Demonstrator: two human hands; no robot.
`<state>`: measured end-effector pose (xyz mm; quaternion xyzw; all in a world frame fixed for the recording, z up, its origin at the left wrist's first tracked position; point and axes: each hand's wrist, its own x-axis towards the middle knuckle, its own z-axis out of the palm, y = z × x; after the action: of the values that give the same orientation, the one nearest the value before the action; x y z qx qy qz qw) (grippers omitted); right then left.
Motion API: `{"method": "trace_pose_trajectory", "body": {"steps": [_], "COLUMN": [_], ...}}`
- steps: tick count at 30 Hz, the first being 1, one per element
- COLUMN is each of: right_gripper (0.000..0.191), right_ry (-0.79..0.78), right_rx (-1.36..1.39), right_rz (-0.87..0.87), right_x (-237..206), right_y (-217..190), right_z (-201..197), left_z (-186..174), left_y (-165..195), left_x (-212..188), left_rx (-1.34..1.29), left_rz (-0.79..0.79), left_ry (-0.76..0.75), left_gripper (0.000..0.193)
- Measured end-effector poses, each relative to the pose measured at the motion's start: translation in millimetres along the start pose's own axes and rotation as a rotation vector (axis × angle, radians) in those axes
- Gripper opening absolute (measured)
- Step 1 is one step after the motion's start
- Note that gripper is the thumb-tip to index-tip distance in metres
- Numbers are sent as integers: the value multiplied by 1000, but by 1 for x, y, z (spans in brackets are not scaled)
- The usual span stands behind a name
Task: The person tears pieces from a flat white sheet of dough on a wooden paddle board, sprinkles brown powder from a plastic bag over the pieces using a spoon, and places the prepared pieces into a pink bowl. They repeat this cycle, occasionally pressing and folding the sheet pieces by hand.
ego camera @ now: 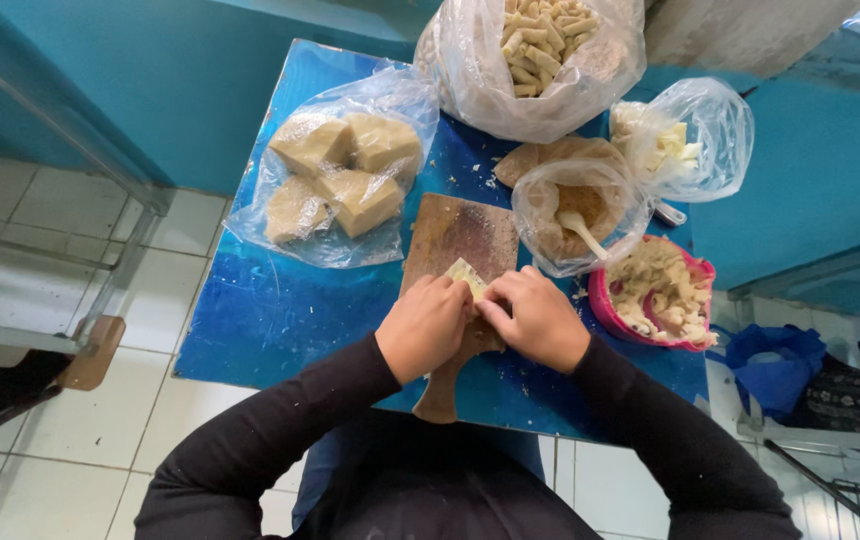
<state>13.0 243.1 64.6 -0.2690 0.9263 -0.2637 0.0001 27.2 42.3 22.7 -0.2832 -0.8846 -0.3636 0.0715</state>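
1. The blue table (280, 320) fills the middle of the frame, and everything I work with sits on it.
2. The wooden board (455, 240) lies at the centre, its long axis running from mid-frame down toward the bottom edge, where its handle points at me.
3. Upper left of the board is a clear bag of tan blocks (345, 175); at the top a bag of rolled pieces (540, 50); to the right a bag with a spoon (580, 215) and a pink bowl (655, 295) of pale pieces.
4. My left hand (425, 325) and right hand (540, 318) meet over the lower half of the board, fingertips touching each other.
5. The pale wrapper (467, 275) peeks out just above my fingers, toward the frame's centre. Both hands are curled narrowly and pinch its near edge from either side; neither is nearer than the other. Its visible corner points up and away from me, along the board's length.
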Motion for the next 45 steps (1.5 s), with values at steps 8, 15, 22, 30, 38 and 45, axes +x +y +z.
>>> {"method": "trace_pose_trajectory", "body": {"steps": [8,15,22,30,38,45], "right_gripper": [14,23,19,9,6,7], "right_ry": [84,-27,-15,8,101,127], "right_rx": [79,56,71,128,97,-38], "right_rz": [-72,-174,-131,116,-57,-135], "right_x": [6,9,10,18,16,12], "right_y": [5,4,3,14,10,2], "right_z": [-3,-12,-7,8,6,3], "left_z": [-13,-15,-16,-14,-14,-20], "left_y": [-1,-5,-8,-20,-22,-18], "left_x": [9,9,9,18,19,11], "left_rx": [-71,62,-9,-118,-23,61], "left_rz": [27,80,50,-90,64,98], "left_ry": [30,-60,-69,-39,17,-23], "left_gripper": [16,15,10,5,17,18]}}
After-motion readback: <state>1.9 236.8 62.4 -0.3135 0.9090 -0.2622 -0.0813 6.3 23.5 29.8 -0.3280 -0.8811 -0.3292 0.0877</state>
